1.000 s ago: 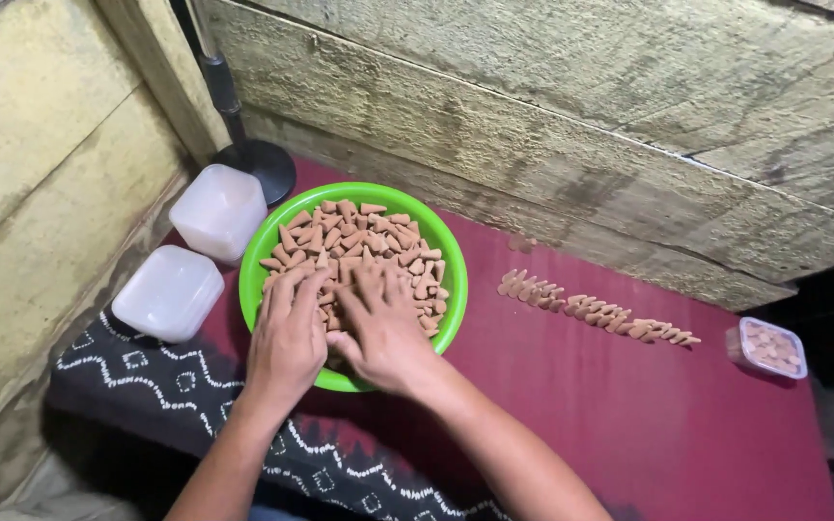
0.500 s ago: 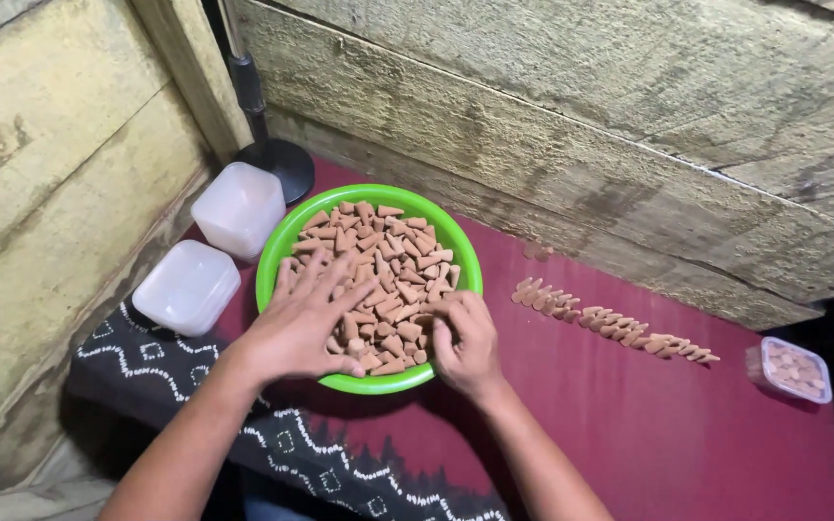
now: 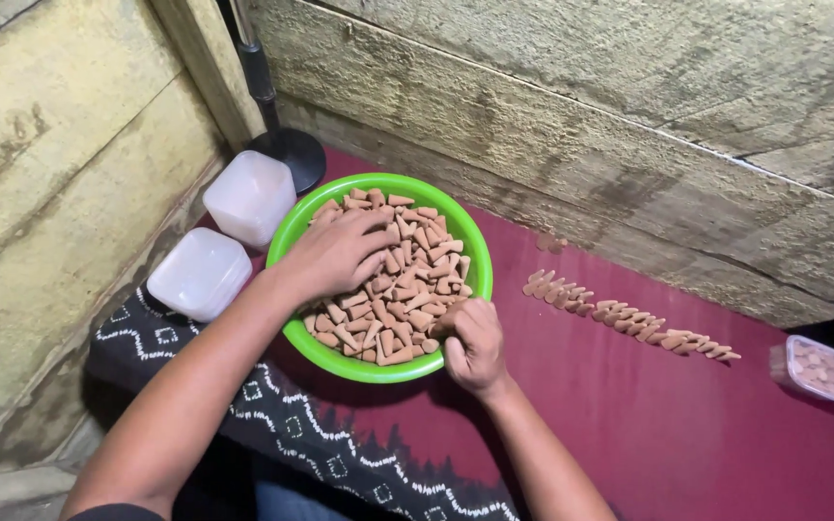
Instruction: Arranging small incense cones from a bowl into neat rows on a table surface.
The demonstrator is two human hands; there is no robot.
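Single head view, looks steeply down and forward, close over both hands point(image 3: 340, 253); wall just beyond them.

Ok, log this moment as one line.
left hand: palm down on brown cones in green bowl | right hand: closed at bowl's near rim, contents hidden | cone row on red cloth

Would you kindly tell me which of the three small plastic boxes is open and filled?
The small box at far right, beyond the row of cones; the two white boxes left of the green bowl are lidded.

Two lidded tubs point(image 3: 224, 236) and a wooden wall point(image 3: 581, 125) crowd the green bowl point(image 3: 470, 246); bare red cloth point(image 3: 649, 405) lies right, before the cone row point(image 3: 629, 320).
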